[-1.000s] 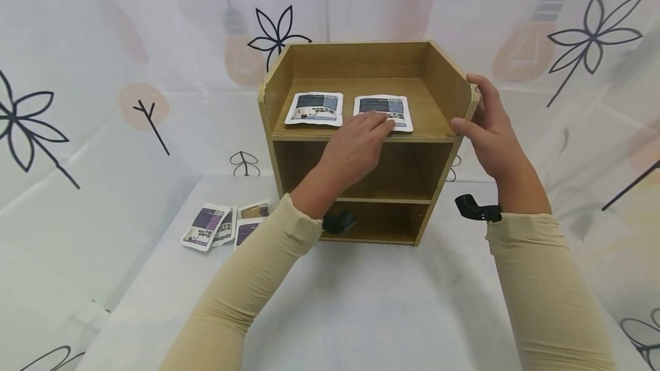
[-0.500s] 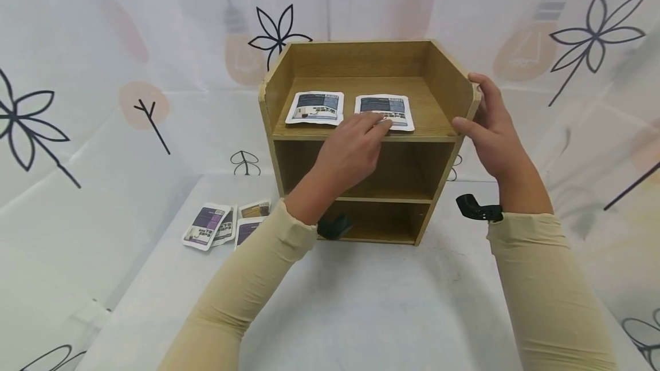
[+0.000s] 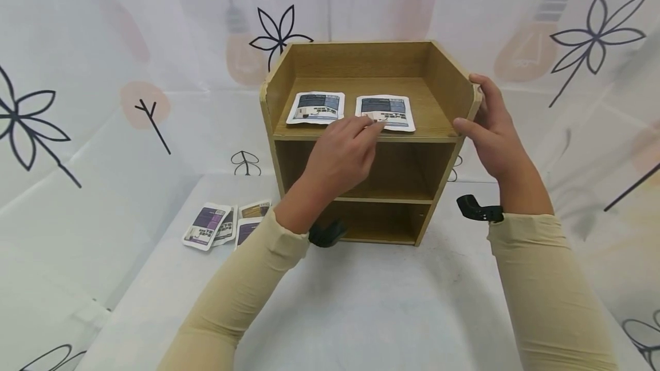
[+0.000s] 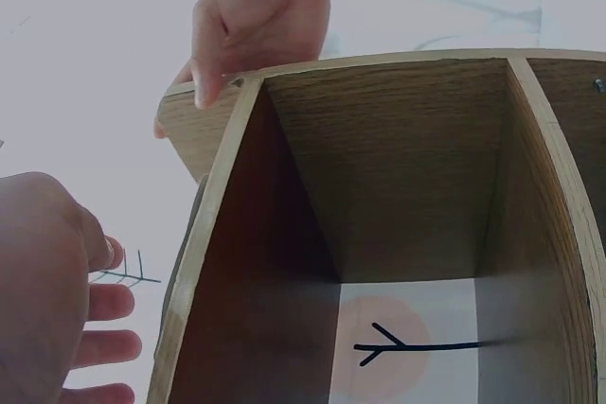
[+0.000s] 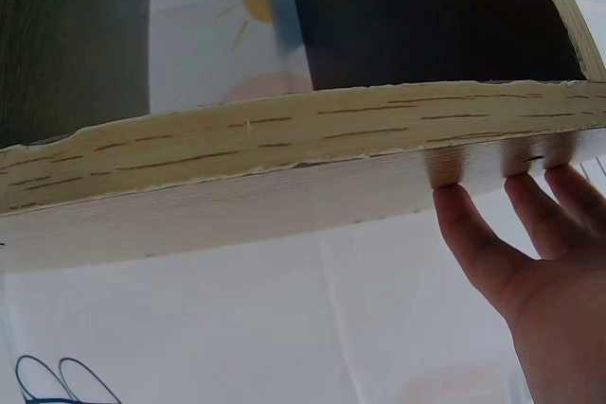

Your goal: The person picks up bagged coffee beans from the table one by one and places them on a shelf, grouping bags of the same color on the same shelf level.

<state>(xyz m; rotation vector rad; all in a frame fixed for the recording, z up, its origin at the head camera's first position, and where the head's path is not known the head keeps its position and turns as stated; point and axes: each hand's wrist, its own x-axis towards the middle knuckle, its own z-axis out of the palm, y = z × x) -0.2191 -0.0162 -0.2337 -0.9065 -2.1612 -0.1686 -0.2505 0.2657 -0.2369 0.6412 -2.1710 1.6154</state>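
Note:
A wooden shelf unit [image 3: 356, 139] stands on the table, with two flat printed pouches lying on its top board: a left pouch [image 3: 316, 108] and a right pouch [image 3: 388, 112]. My left hand [image 3: 340, 150] is by the top board's front edge, just below the right pouch, fingers loosely bent. In the left wrist view this hand [image 4: 57, 300] holds nothing, and a gap separates it from the wood. My right hand [image 3: 492, 130] grips the upper right side panel [image 3: 447, 87], thumb at its front edge. In the right wrist view its fingertips [image 5: 447, 198] touch the panel's outer face.
Several more pouches [image 3: 206, 225] lie partly overlapping on the white table [image 3: 392, 308], left of the unit; my left sleeve hides part of them. Below the top board are two open compartments. A printed white curtain [image 3: 180, 27] hangs behind and at the sides.
My left hand has slid left and back toward me, from over the right pouch to its lower edge. The pouches stay in place. My right hand keeps its grip on the side panel.

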